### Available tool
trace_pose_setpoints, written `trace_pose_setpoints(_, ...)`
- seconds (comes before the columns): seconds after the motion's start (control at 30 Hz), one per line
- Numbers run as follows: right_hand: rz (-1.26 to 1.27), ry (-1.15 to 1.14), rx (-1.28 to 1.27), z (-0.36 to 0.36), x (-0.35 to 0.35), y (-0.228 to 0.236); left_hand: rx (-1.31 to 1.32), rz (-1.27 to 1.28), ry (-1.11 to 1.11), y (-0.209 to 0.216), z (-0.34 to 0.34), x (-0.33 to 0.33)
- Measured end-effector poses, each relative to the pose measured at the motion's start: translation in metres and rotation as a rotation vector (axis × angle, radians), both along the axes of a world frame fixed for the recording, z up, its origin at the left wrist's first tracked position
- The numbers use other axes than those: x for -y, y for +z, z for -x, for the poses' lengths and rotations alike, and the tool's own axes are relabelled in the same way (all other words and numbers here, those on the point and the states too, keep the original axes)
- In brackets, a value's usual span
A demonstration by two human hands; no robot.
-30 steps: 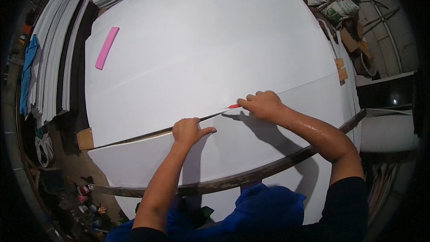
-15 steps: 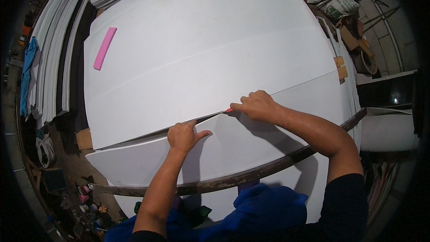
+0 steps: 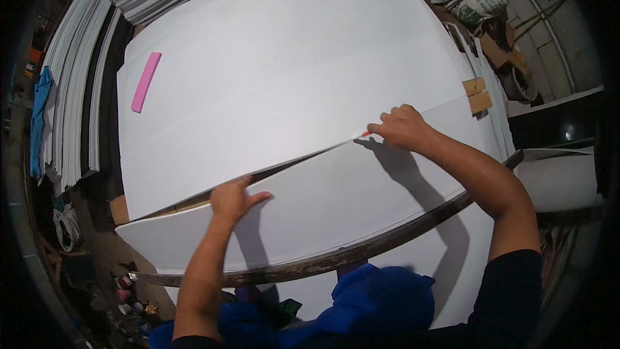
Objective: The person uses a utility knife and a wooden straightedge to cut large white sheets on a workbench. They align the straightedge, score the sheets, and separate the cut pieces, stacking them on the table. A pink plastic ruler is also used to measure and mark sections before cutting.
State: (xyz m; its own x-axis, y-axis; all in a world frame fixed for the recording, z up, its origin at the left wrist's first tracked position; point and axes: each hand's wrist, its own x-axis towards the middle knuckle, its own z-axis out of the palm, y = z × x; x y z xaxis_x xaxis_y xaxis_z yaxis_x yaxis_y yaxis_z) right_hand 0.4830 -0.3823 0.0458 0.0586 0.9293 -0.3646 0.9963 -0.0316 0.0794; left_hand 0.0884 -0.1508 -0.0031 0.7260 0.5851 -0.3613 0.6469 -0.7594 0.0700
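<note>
A large white foam sheet (image 3: 284, 71) lies before me, split lengthwise by a cut. Its near strip (image 3: 310, 207) is parted from the far piece by a dark gap, wide at the left and narrowing rightward. My right hand (image 3: 405, 128) is closed on a small red cutter knife (image 3: 366, 134), mostly hidden in the fingers, at the narrow end of the gap. Beyond it a thin line runs on to the sheet's right edge. At the gap's left part, my left hand (image 3: 229, 201) grips the strip's edge, fingers over into the gap and thumb stretched rightward on top.
A pink bar (image 3: 146, 82) rests on the sheet at the far left. Along the near side runs a dark wooden rail (image 3: 349, 255). Wooden blocks (image 3: 476, 94) sit at the right edge. Stacked white sheets (image 3: 68, 84) stand at the left, with sacks (image 3: 478, 6) at the far right.
My right hand with the cutter knife has moved right and away along the line, lengthening the gap. My left hand has shifted left along the strip. The view has tilted slightly.
</note>
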Motion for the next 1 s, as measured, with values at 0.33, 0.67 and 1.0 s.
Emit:
trace_pose_setpoints(0.33, -0.203, -0.039, -0.093, 0.049, -0.025, -0.017, -0.003, 0.097, 0.079, -0.044, -0.006, -0.033)
trace_pose_setpoints(0.67, -0.108, 0.035, -0.182, 0.068, -0.048, -0.031, 0.064, 0.020, -0.024, -0.030, -0.086, 0.045)
trace_pose_setpoints(1.0, -0.026, 0.029, -0.214, 0.066, -0.057, -0.028, 0.044, 0.055, -0.014, -0.023, -0.086, 0.044)
